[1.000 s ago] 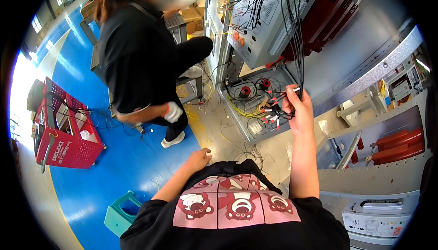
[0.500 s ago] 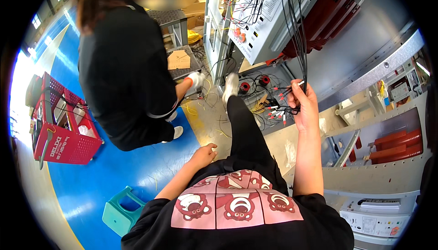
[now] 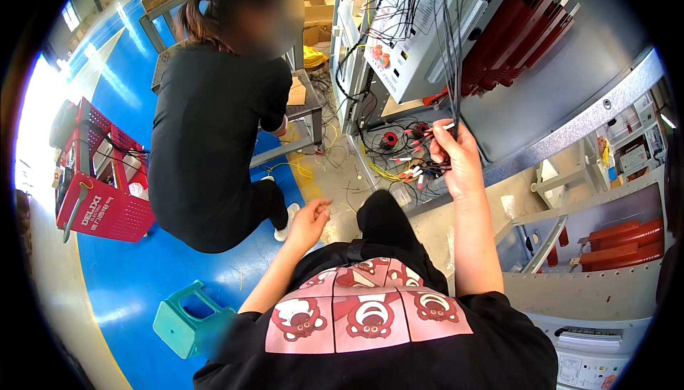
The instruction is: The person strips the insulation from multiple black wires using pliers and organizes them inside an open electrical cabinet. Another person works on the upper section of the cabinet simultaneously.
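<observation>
My right hand [image 3: 456, 162] is closed around a bundle of thin black wires [image 3: 450, 55] that hang from the open metal cabinet. Their loose ends, with red and white tips [image 3: 415, 174], stick out to the left below my fingers. My left hand [image 3: 308, 223] hovers over the front of my leg, fingers loosely bent and a little apart, holding nothing. Above the wires, the cabinet's white control box [image 3: 399, 69] carries several buttons and more black wires. Dark red insulating parts [image 3: 509, 41] stand to its right.
A co-worker [image 3: 214, 133] in black crouches at the left by a metal step stand [image 3: 313, 116]. A red perforated cart [image 3: 107, 205] and a teal stool [image 3: 182, 322] stand on the blue floor. Cables and a red ring-shaped part [image 3: 389, 140] lie in the cabinet base. Another cabinet [image 3: 570, 283] is at right.
The co-worker has gone from bending to crouching, nearer the step stand. My left hand has risen slightly. My right hand has shifted slightly left with the wires; my outstretched foot has drawn back.
</observation>
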The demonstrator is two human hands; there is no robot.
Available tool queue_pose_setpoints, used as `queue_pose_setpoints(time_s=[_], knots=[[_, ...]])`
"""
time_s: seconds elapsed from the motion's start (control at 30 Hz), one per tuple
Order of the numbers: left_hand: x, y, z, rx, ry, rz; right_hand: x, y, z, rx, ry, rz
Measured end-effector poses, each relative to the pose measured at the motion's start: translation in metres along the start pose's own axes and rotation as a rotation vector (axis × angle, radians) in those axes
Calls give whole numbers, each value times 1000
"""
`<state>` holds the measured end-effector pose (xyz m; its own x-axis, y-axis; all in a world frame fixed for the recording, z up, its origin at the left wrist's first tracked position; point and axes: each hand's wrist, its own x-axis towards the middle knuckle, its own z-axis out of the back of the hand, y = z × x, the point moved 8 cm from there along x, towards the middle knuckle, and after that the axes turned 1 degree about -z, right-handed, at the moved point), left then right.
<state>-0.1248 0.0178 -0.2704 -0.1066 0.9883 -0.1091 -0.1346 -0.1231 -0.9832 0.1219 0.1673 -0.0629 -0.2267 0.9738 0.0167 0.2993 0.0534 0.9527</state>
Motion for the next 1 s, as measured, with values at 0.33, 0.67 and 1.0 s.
queue_pose_setpoints(time_s=[0.33,0.67,1.0], knots=[[22,-189,-61,-156,-237,-412,-2,9,27,-59,133,-71],[40,-210,-183,-392,95,-153,-20,25,72,179,271,-135],[10,-220,-158,-145,19,-142,-25,-12,58,116,382,-219]])
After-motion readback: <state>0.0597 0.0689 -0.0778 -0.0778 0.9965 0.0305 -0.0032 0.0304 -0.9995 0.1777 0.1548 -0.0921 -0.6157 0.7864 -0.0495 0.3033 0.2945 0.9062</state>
